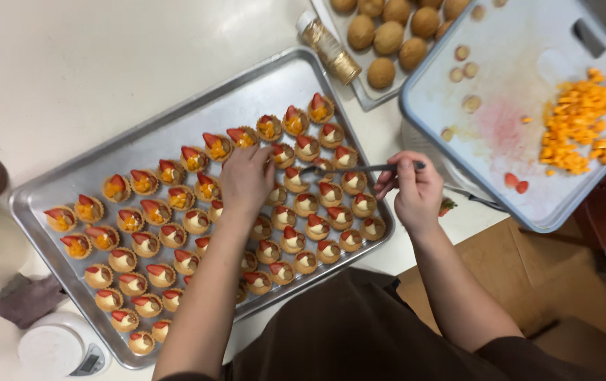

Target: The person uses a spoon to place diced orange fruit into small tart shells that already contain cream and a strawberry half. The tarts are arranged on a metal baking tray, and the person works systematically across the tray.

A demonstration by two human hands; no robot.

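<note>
A metal baking tray (197, 116) holds several small tartlets (317, 226) filled with cream and topped with strawberry pieces; those in the far rows also carry orange fruit cubes (212, 147). My left hand (246, 176) rests palm down over tartlets in the tray's middle, fingers together on one. My right hand (415, 189) grips a metal spoon (345, 169) by its handle, the bowl reaching left over the tartlets at the tray's right side.
A white cutting board (514, 113) at the right holds diced orange fruit (578, 120), strawberry bits and round slices. A tray of brown round fruits (387, 35) and a gold-capped bottle (327, 48) lie beyond. A kitchen scale (59, 349) and a cloth (28, 300) sit at the left.
</note>
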